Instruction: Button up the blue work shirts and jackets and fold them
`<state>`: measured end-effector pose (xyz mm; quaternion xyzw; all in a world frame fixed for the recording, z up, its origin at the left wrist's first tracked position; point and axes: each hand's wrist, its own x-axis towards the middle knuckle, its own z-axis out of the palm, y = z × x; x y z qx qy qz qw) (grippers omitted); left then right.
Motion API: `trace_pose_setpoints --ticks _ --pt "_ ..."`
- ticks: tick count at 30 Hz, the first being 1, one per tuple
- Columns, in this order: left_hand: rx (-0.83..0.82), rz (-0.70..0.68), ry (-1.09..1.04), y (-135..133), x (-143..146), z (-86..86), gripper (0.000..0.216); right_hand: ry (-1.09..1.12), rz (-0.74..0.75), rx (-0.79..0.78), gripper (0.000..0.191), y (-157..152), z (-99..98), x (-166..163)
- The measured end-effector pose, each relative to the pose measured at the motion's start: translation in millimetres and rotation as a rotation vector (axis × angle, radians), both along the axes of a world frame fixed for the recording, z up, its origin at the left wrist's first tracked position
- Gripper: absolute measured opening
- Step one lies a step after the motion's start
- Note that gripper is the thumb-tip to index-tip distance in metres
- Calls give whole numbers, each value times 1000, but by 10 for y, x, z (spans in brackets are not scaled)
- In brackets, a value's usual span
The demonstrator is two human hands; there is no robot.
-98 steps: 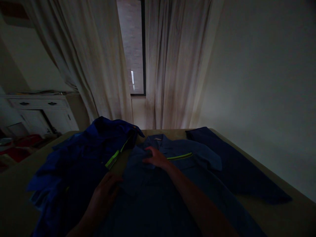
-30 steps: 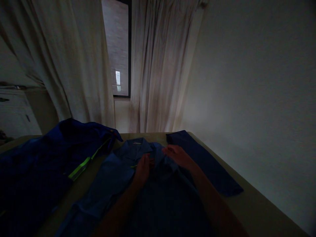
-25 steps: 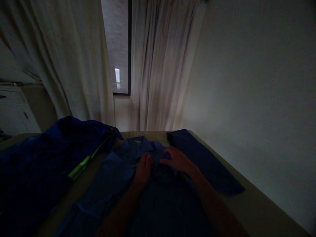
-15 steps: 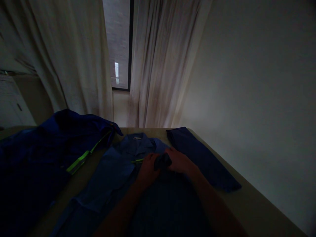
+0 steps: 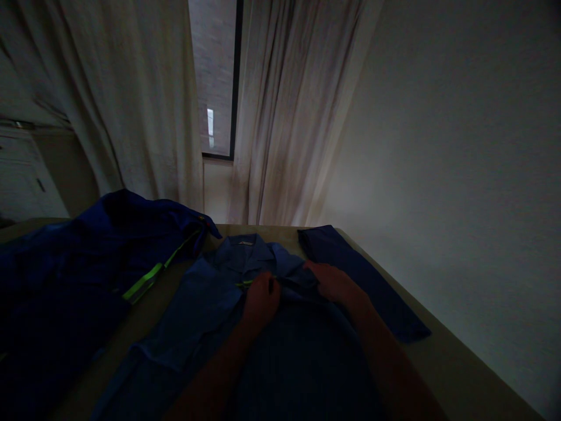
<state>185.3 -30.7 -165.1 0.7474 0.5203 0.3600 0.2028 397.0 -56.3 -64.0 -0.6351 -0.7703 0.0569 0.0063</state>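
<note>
A blue work jacket (image 5: 197,298) lies spread in front of me, its collar at the far end and a thin yellow-green stripe across the chest. My left hand (image 5: 263,299) is closed in a pinch on the cloth near that stripe. To its right, my right hand (image 5: 336,284) grips the jacket's cloth near the shoulder, fingers bent over the edge. Between the hands the fabric is slightly raised and stretched. The dim light hides the fingertips and the near part of the jacket.
A darker blue garment with a reflective yellow-green band (image 5: 144,282) is heaped at the left. Folded navy trousers (image 5: 363,280) lie along the right side of the bed or table (image 5: 456,374). Beyond are curtains (image 5: 302,117), a window and, at right, a wall (image 5: 460,175).
My hands have moved apart; the dark bunched cloth between them has flattened out. My right hand has shifted right. The view has turned slightly.
</note>
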Motion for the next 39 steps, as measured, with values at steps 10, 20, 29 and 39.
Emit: trace_pose_setpoints --ticks 10,20,29,39 --pt "6 -114 22 -19 2 -31 24 -27 145 -42 50 73 -230 -154" --pt "-145 98 -115 -12 -34 76 30 256 265 -214 37 3 53 -199" --pt "-202 149 -174 14 -63 108 29 293 141 16 26 85 -166 -377" --pt "-209 152 -155 22 -35 71 29 233 258 52 48 284 -757 -409"
